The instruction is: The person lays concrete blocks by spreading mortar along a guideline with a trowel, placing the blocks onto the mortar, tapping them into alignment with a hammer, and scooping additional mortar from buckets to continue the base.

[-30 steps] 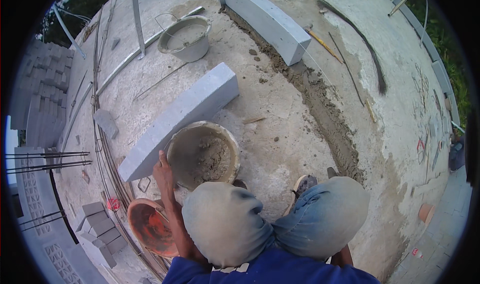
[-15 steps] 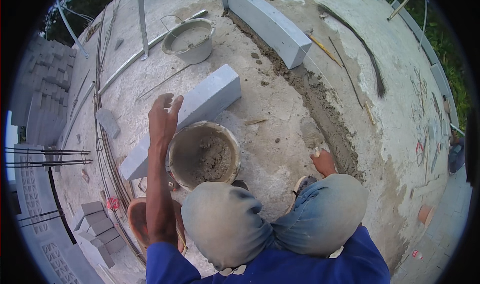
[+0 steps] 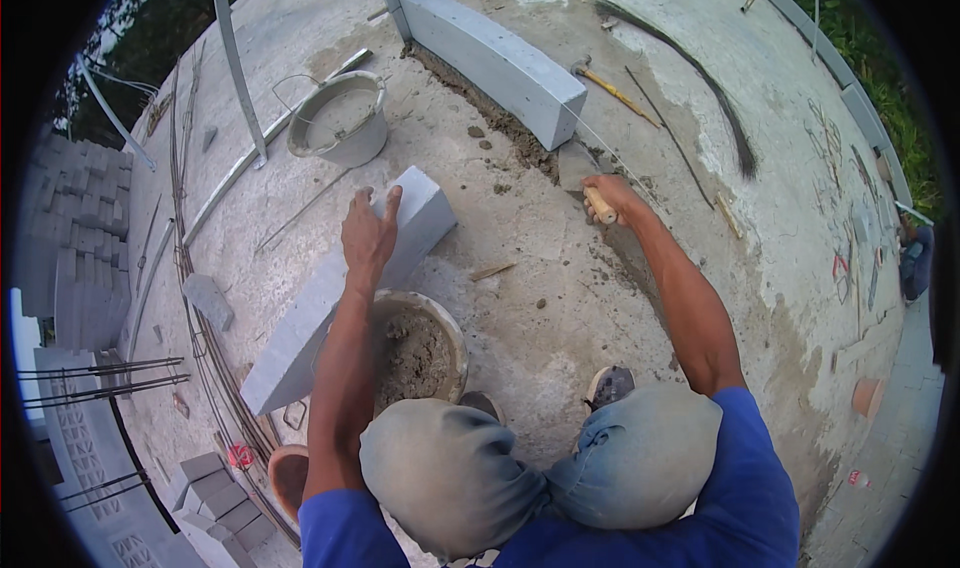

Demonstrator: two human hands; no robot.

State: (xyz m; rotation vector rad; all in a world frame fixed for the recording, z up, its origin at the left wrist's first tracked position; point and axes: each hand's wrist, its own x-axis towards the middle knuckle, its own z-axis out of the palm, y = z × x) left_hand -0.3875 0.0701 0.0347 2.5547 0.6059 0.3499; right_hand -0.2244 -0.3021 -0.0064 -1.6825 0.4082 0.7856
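My right hand (image 3: 622, 200) is closed round the wooden handle of a trowel (image 3: 576, 166). The trowel's blade lies in the mortar bed (image 3: 510, 133) at the near end of a laid grey block (image 3: 500, 53). My left hand (image 3: 369, 236), thumb and fingers apart, is over a long loose grey block (image 3: 310, 318) standing on its narrow side; whether the palm presses on it cannot be made out. Beside that block, in front of my left knee, a bucket (image 3: 460, 353) holds some mortar, partly covered by my left forearm and knee.
A second bucket (image 3: 372, 133) with grey liquid stands at the far left. A hammer (image 3: 620, 93) lies right of the laid block, near a string and a bundle of dark bristles (image 3: 715, 88). Long rods (image 3: 190, 268) and stacked blocks (image 3: 90, 228) are on the left. A person (image 3: 915, 258) shows at the right edge.
My right hand has carried the trowel away from me along the mortar bed to the laid block's end. My left hand has shifted farther along the loose block. The view has tilted slightly.
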